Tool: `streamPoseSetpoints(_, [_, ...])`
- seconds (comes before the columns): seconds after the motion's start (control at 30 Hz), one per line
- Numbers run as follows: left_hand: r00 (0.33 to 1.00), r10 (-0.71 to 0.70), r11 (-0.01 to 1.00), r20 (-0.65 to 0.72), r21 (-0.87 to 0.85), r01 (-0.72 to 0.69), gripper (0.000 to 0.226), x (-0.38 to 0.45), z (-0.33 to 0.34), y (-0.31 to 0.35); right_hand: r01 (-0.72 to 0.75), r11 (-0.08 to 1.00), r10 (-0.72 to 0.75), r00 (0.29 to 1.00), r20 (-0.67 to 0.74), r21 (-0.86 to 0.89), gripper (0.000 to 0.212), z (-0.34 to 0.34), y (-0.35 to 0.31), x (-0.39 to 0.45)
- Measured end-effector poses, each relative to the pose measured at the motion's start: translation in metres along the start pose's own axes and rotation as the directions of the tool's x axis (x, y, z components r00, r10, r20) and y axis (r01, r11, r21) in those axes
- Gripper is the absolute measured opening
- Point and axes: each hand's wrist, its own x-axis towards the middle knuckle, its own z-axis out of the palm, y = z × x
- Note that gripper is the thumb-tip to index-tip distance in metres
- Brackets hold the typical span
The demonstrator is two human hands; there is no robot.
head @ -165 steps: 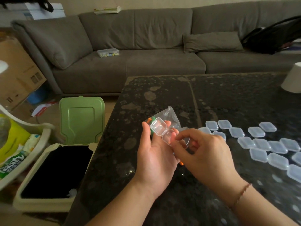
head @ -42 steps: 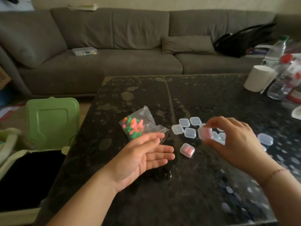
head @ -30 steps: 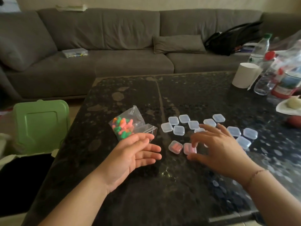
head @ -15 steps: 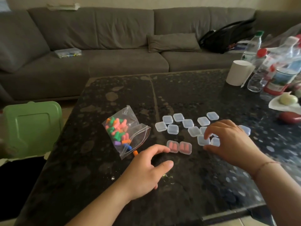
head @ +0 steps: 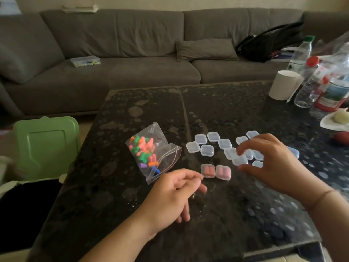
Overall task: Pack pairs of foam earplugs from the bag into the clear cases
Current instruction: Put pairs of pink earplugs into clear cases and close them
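Note:
A clear zip bag (head: 151,154) of coloured foam earplugs lies open on the dark table (head: 217,110), mouth towards me. Two shut clear cases (head: 208,170) (head: 223,172), each with pink earplugs inside, sit side by side in front of it. Several empty clear cases (head: 200,139) are scattered behind and to the right. My left hand (head: 175,193) hovers by the bag's mouth, fingers loosely curled, nothing visible in it. My right hand (head: 272,163) reaches over the empty cases and pinches one empty case (head: 239,160) between thumb and fingers.
A white paper cup (head: 283,87), plastic bottles (head: 309,86) and a plate with food (head: 338,120) stand at the table's far right. An open bin with a green lid (head: 45,146) sits left of the table. A grey sofa (head: 132,69) runs behind.
My right hand set a second pink-filled case beside the first, then moved right onto the empty cases and took one. My left hand dropped from above the bag to the table near its mouth.

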Motion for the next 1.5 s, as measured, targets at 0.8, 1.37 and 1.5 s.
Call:
streamPoseSetpoints(0.8, [0.996, 0.047, 0.534, 0.073, -0.844, 0.037, 0.055, 0.002, -0.032, -0.001, 0.46, 0.654, -0.4, 0.884, -0.241, 0.601, 0.044, 0.036, -0.098, 0.017])
streamPoseSetpoints(1.37, [0.994, 0.087, 0.571, -0.065, -0.815, -0.103, 0.046, 0.009, -0.031, -0.004, 0.546, 0.836, -0.465, 0.76, -0.455, 0.058, 0.016, 0.04, -0.095, 0.013])
streamPoseSetpoints(1.5, [0.992, 0.063, 0.598, -0.105, -0.792, -0.122, 0.04, 0.01, -0.031, -0.003, 0.527, 0.848, -0.447, 0.77, -0.454, 0.059, 0.022, 0.041, -0.095, 0.013])
